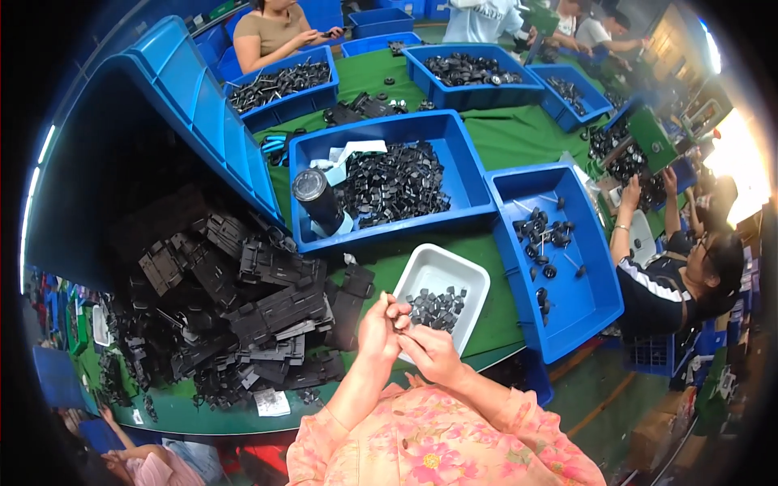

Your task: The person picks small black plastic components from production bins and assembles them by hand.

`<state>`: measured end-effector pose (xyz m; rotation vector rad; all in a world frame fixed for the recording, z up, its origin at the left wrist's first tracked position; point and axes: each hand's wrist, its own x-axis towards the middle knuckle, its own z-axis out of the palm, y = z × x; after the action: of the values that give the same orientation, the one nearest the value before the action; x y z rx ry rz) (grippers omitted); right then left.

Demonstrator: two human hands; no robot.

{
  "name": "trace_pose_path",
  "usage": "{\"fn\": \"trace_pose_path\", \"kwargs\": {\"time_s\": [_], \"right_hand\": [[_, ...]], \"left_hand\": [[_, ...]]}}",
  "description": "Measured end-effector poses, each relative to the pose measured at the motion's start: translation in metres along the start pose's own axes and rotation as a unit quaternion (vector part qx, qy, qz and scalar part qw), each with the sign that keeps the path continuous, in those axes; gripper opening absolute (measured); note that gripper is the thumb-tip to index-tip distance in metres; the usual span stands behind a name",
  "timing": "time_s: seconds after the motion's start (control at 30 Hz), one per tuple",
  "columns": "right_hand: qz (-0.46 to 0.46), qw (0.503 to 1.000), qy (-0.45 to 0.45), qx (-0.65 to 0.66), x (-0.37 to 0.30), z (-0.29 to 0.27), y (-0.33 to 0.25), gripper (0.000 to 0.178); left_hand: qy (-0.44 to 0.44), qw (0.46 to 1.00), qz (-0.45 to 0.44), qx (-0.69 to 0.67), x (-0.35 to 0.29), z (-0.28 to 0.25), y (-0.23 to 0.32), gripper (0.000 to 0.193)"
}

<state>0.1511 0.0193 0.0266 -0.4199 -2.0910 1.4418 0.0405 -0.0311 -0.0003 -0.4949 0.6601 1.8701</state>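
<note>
Left grip (378, 328) and right grip (434, 354) are resting together, curled, contents unclear; blocky grey pieces (438, 309) are looking light, stiff, suiting edge pinches.

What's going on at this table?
Someone in a flowered pink top has the left hand and right hand close together at the near left side of a white tray holding small dark pieces. Anything between the fingertips is too small to make out. Beyond the tray is a blue bin of black parts; to the left, flat black pieces lie heaped by a tipped blue tub.
</note>
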Motion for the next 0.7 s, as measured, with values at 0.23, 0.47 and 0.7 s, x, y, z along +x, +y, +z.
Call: {"fn": "trace_pose_path", "kwargs": {"time_s": [0.23, 0.47, 0.7], "right_hand": [[-0.179, 0.967, -0.1, -0.148, 0.009, -0.025, -0.036, 0.004], [-0.058, 0.988, -0.037, -0.135, 0.037, -0.037, -0.014, 0.016], [0.033, 0.894, -0.278, -0.35, 0.03, -0.045, 0.099, 0.021]], "left_hand": [[-0.017, 0.992, 0.007, -0.125, -0.002, 0.01, -0.002, 0.022], [-0.052, 0.973, 0.22, -0.045, -0.139, -0.087, 0.077, 0.024], [0.483, 0.828, 0.282, 0.041, -0.271, -0.296, 0.013, 0.027]]}}
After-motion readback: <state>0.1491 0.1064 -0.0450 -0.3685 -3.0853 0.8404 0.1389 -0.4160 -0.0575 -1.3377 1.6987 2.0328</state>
